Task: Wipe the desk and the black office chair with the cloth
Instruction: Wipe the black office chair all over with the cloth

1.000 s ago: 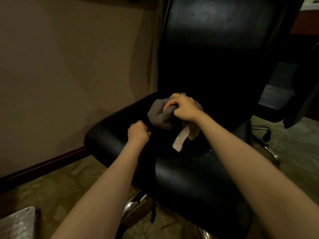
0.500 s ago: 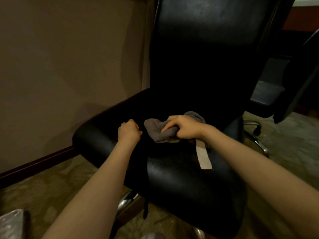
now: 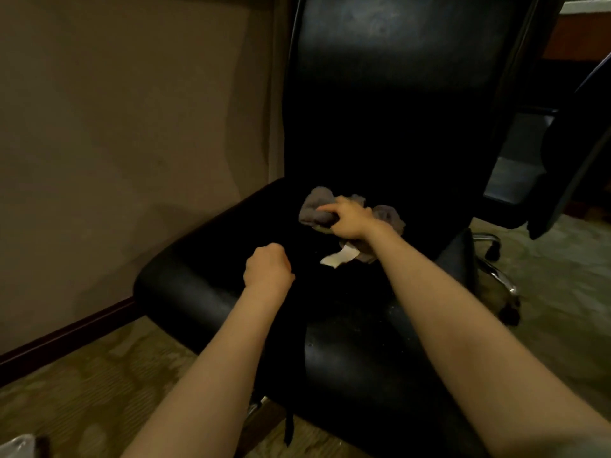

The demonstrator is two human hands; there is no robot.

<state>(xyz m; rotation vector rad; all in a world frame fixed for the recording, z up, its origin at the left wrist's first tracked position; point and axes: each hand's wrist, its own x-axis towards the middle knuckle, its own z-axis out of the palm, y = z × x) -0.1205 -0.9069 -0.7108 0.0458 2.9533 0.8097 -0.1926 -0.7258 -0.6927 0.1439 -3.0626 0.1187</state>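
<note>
Cloth (image 3: 317,209), grey and bunched, lies on the seat (image 3: 205,276) of the black office chair (image 3: 396,94), far back where the seat meets the backrest; from my remote seat I see the right hand (image 3: 348,219) on top of it, fingers curled over the wad and gripping it, thumb side turned to the left; folds of the cloth spill out on both sides of the hand, and a pale tag (image 3: 339,258) trails from it toward me, flat on the seat just beside the right wrist. The left hand (image 3: 268,269) is clenched into a fist on the seat, nearer to me and left of the cloth, apart from it; I see nothing held in it. Both forearms are bare and reach in from the bottom edge. A thin dark strap (image 3: 288,428) hangs below the seat's front edge, under the left forearm. Chrome legs (image 3: 502,279) and a dark caster (image 3: 510,315) show to the right of the seat; a second dark chair (image 3: 578,160) stands further right, partly cut off. The tan wall (image 3: 132,127) rises on the left, with a dark skirting board (image 3: 66,335) along its foot; patterned carpet (image 3: 99,391) covers the floor.
</note>
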